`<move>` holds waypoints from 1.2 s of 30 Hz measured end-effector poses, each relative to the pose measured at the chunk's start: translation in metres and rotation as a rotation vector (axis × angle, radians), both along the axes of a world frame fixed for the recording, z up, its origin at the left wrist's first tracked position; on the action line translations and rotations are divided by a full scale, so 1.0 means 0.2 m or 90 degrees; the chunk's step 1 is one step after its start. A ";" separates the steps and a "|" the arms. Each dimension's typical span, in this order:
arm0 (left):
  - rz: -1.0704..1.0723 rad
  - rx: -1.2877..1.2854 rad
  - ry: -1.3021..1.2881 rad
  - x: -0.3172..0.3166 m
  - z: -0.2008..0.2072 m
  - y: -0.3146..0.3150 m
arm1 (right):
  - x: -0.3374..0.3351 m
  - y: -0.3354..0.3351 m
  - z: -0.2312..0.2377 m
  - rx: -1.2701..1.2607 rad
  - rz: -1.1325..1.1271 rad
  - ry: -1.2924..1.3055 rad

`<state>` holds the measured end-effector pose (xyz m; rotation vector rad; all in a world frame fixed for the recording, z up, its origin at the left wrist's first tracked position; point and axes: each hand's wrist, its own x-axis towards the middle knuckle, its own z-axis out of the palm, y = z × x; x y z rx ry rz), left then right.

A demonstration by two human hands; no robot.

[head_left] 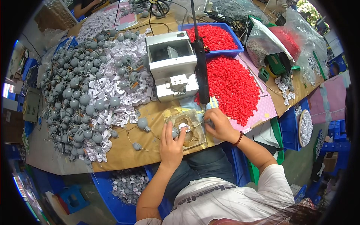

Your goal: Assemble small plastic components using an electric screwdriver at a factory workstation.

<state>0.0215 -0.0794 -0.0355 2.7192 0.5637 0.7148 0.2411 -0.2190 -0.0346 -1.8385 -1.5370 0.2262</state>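
A clear, blocky fixture [195, 139] with a shaped hollow lies at the table's front edge. My left hand [171, 150] reaches over its left side, fingers closed around a small grey round part [174, 132]. Its fingertip touches a white plastic piece [184, 127] set in the hollow. My right hand [219, 126] is at the fixture's upper right corner, thumb and fingers pinched together; what they hold is mostly hidden. Just above it, a black electric screwdriver [201, 71] hangs point down. Left of the fixture lie a larger grey ball-shaped part [143, 123] and a smaller wired one [137, 146].
A white machine [172, 63] stands behind the fixture. Grey balls [71, 93] and white pieces [123, 88] heap at the left. Red parts [230, 88] pile at the right, before a blue tray [240, 47] of more. A blue bin [108, 197] sits below the table.
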 end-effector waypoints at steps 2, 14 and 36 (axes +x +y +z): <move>-0.003 -0.004 -0.008 0.00 -0.01 0.00 | -0.02 0.02 -0.03 0.021 -0.062 0.157; -0.014 -0.022 -0.014 -0.01 0.00 0.01 | -0.05 0.20 0.14 -0.031 0.092 1.199; -0.034 -0.094 -0.038 0.02 0.07 0.07 | -0.20 0.27 0.05 -0.031 -0.068 0.068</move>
